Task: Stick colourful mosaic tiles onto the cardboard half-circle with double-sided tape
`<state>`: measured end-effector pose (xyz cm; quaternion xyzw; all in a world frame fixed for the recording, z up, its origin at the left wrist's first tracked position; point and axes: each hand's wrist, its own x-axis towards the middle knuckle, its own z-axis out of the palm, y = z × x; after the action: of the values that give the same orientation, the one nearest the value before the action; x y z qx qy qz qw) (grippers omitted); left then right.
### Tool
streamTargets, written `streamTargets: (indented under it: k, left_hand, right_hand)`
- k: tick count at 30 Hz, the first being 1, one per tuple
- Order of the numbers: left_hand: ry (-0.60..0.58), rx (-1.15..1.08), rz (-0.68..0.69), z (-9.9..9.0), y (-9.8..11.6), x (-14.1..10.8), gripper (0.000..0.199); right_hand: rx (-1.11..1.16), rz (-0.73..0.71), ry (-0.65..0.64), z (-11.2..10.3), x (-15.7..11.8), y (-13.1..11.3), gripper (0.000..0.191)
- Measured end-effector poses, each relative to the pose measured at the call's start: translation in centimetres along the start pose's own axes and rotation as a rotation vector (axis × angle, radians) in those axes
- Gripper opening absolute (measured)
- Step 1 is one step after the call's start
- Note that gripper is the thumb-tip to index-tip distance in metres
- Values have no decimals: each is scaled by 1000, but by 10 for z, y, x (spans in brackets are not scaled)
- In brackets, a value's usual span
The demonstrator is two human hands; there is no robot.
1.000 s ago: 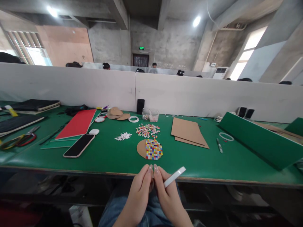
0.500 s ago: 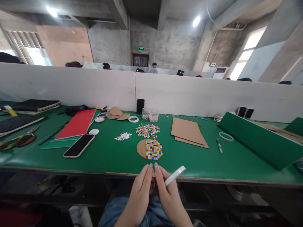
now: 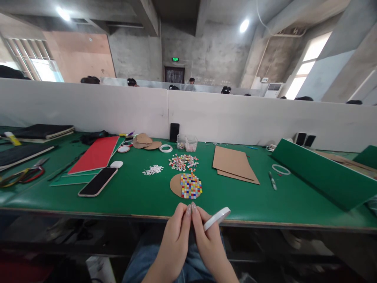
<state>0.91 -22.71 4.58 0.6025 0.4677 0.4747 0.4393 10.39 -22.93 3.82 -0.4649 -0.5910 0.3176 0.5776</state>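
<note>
My left hand (image 3: 177, 236) and my right hand (image 3: 207, 237) meet at the thumb tips, at the front edge of the green table (image 3: 141, 200). A white ring of tape (image 3: 217, 218) sticks out of my right hand, which is closed on it. The fingers of my left hand are pinched; whatever is between them is too small or hidden. Just beyond lies a cardboard disc (image 3: 176, 185), its right part covered with colourful mosaic tiles (image 3: 191, 186). Behind it are a heap of mixed tiles (image 3: 183, 162) and a pile of white pieces (image 3: 153, 169).
To the left lie a phone (image 3: 98, 182), a red board (image 3: 96, 155) and scissors (image 3: 32, 173). Cardboard sheets (image 3: 235, 164), a marker (image 3: 272, 181) and a standing green board (image 3: 326, 175) are at the right. Clear containers (image 3: 191, 144) stand near the white partition (image 3: 235, 116).
The thumb tips have come together, and the small pale piece seen between my hands no longer shows. The white tape ring has tilted, showing more of its side.
</note>
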Motion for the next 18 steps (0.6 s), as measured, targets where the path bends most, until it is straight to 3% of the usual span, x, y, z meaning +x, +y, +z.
streamTargets:
  k: [18]
  left_hand:
    - [78,184,155,-2,-2,2,25]
  right_hand:
    - [-223,-75,-58,3,-1,5,29]
